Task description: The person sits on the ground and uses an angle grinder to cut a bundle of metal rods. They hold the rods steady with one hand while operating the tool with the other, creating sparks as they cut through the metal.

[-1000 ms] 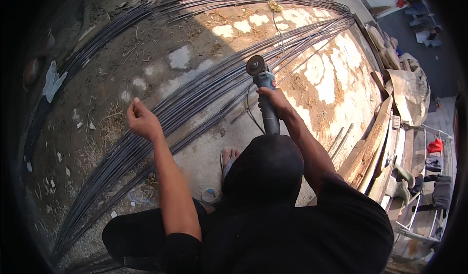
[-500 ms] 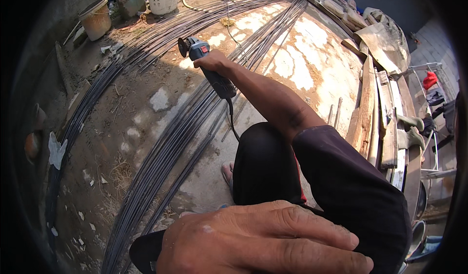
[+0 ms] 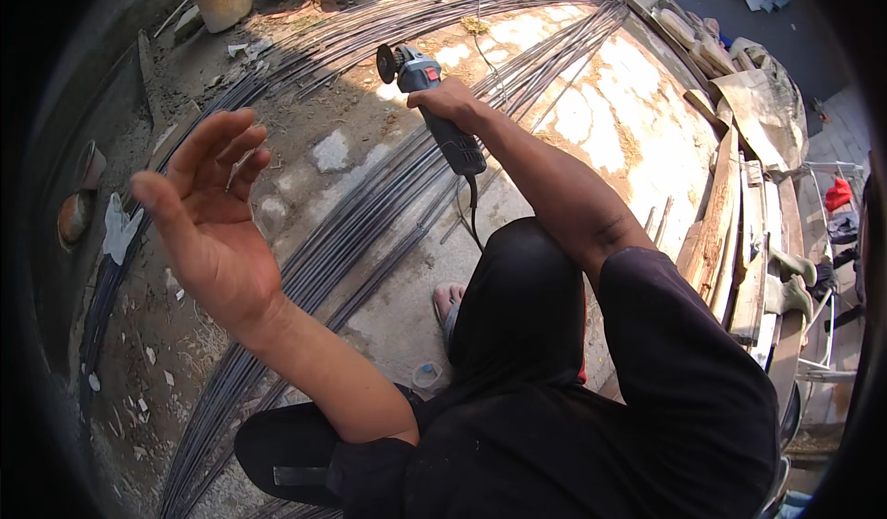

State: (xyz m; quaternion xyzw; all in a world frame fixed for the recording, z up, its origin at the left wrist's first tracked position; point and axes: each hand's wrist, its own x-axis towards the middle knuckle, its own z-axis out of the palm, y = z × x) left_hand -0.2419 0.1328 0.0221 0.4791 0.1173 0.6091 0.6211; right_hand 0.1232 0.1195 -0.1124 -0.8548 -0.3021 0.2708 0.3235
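One angle grinder is gripped by its body in the tightly wrapped right hand over bundled rods, its disc presumably pointed away for safety, while the left hand is raised empty, fingers loosely spread.

- We see a dim grey wall left of the left hand.
- Beyond that hand, we make out worn buckets.
- Around it we have shaded brown dirt; to its right, a pale concrete slab.
- Right of the right hand, we find bright sunlight patching the ground.
- Farther right, we notice stacked planks, then lined grey paving.
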